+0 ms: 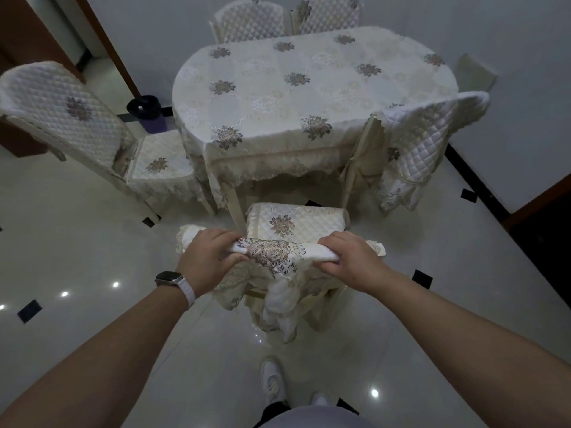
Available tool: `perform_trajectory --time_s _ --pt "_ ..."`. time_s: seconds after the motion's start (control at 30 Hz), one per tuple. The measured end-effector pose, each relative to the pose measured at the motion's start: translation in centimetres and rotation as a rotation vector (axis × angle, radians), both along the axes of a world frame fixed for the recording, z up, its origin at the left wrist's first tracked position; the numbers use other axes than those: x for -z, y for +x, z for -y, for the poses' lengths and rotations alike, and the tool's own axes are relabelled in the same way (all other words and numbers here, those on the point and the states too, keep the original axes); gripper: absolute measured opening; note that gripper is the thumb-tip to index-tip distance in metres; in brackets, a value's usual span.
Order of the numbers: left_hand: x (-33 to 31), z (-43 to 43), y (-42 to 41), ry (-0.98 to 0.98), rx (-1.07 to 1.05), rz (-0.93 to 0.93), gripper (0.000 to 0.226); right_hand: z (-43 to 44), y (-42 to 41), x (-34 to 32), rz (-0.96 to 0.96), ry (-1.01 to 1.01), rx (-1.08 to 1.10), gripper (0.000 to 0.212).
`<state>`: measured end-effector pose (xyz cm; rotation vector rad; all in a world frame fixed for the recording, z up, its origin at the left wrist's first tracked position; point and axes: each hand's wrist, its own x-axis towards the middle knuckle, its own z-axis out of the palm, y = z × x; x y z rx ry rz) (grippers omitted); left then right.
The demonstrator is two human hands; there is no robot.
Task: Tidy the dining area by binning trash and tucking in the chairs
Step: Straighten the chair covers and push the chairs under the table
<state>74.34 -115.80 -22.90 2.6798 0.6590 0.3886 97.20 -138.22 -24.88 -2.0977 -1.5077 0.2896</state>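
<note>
Both hands on top rail of the near chair (296,230): left hand (210,257) and right hand (349,257) each closed around the cloth-covered backrest, one per end. Seat points straight ahead at the table (309,88), its front edge just short of the tablecloth hem, not yet under. Rail runs left-right, so prob. an even fwd push w/ both hands

Smartwatch (168,278) on white strap – white shoe (273,381) on glossy floor (77,242).

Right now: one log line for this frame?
step: tucking chair | left hand: gripping near chair backrest | right hand: gripping same | seat: outside table | bin: beside table
</note>
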Motion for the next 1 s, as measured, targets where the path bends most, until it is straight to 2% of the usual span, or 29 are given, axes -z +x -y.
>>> perform_trajectory --time_s 0.27,0.53,0.77,1.0 --pt "-0.3 -3.1 1.8 0.012 0.029 0.035 0.061 -2.4 1.4 -1.2 -0.023 0.037 0.035 0.034" --pt "-0.4 -5.6 4.1 0.039 0.049 0.131 0.055 -5.2 3.9 -2.8 0.019 0.047 0.046 0.033" --pt "-1.0 -7.9 5.8 0.026 0.0 0.2 0.055 -8.4 6.2 -4.6 0.024 0.027 0.059 0.047" --pt "-1.4 -8.0 8.2 -0.018 -0.075 0.197 0.058 -10.4 10.2 -5.6 0.049 0.029 -0.001 0.038"
